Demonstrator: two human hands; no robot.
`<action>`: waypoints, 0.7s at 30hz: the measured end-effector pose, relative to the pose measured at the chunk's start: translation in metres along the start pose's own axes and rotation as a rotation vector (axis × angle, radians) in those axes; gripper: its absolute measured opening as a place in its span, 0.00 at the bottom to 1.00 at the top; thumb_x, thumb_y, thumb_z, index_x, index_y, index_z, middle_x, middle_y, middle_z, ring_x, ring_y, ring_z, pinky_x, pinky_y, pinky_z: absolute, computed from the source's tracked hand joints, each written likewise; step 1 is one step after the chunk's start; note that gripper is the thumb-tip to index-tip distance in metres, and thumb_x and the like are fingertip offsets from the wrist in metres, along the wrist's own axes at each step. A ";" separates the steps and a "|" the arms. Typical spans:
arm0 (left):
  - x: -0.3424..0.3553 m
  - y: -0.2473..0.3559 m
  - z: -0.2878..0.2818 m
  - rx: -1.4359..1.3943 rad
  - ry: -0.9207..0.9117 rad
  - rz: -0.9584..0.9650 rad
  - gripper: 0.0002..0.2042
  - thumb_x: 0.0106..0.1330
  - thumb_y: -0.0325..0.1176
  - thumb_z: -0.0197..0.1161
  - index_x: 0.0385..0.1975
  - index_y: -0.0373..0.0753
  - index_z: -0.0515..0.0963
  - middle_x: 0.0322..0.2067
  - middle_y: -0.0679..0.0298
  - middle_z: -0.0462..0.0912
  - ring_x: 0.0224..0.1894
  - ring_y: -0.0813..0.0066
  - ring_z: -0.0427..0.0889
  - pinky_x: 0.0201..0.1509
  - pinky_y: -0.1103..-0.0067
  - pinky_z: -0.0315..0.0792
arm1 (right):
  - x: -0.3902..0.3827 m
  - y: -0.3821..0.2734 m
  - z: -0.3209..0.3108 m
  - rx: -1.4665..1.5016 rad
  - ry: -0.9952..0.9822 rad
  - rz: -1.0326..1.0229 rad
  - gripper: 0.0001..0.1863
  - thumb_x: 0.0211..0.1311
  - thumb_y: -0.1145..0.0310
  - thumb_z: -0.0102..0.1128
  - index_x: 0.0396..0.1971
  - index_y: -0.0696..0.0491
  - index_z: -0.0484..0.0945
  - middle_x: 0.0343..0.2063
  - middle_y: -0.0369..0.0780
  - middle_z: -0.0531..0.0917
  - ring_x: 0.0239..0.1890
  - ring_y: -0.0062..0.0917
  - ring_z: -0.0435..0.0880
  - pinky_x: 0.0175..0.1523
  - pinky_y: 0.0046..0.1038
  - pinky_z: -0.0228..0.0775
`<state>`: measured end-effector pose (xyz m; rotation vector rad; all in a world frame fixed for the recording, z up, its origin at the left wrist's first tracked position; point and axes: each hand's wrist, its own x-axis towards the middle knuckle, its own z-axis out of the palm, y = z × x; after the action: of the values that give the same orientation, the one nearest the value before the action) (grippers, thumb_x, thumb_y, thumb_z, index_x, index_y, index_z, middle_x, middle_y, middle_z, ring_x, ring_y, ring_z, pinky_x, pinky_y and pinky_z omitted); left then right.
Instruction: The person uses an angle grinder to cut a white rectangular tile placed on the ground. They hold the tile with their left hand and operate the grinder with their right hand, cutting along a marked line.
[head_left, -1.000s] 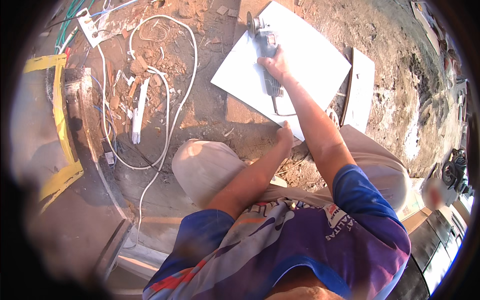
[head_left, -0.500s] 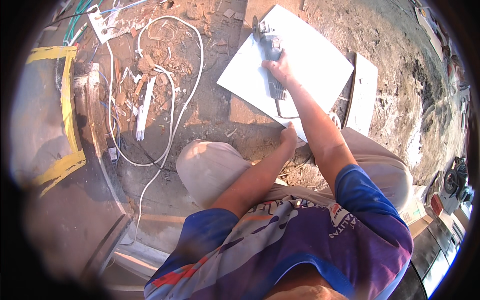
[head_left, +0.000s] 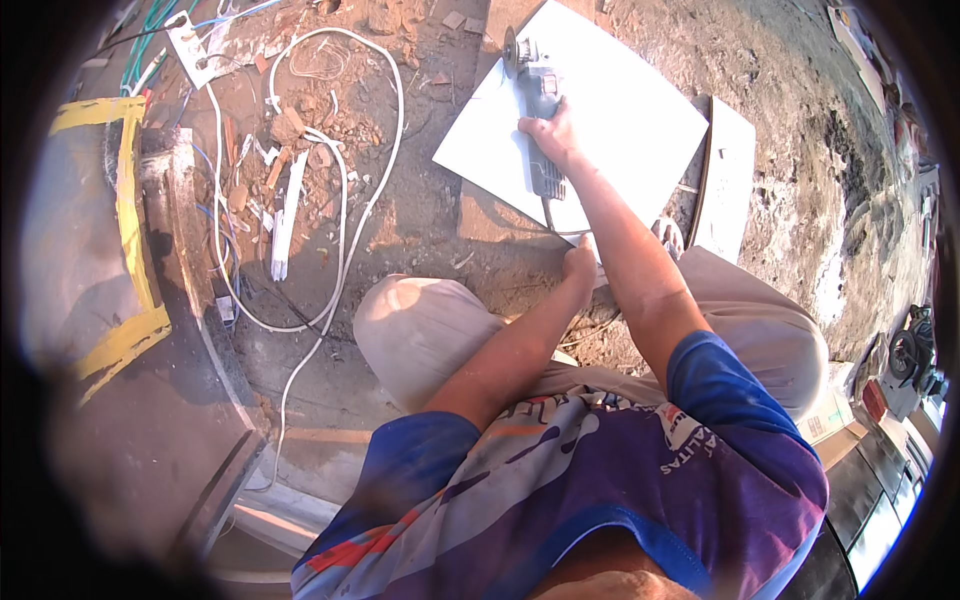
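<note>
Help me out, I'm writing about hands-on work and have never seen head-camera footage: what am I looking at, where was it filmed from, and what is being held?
There is no robot here, just a person's bare hands. The view looks down from a wide fisheye camera worn on the head, so straight edges bend near the rim. The right hand holds an angle grinder over a white panel. The left hand is at the panel's near corner, close to the grinder's cord; its exact grip is hard to tell. On the dirt ground to the left lie a looped white cable, a white power strip and rubble.
</note>
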<state>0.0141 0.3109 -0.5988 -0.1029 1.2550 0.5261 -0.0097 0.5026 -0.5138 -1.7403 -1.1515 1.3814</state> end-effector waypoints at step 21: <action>0.072 -0.045 -0.011 1.368 -0.180 0.442 0.17 0.70 0.32 0.43 0.49 0.34 0.78 0.48 0.56 0.83 0.50 0.65 0.82 0.46 0.75 0.74 | -0.007 0.012 0.017 0.121 0.023 0.027 0.41 0.44 0.65 0.71 0.57 0.64 0.59 0.45 0.53 0.77 0.41 0.35 0.83 0.46 0.33 0.79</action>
<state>0.0388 0.2907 -0.6785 1.3563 1.2288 -0.0457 -0.0237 0.4903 -0.5258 -1.6876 -1.0141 1.4133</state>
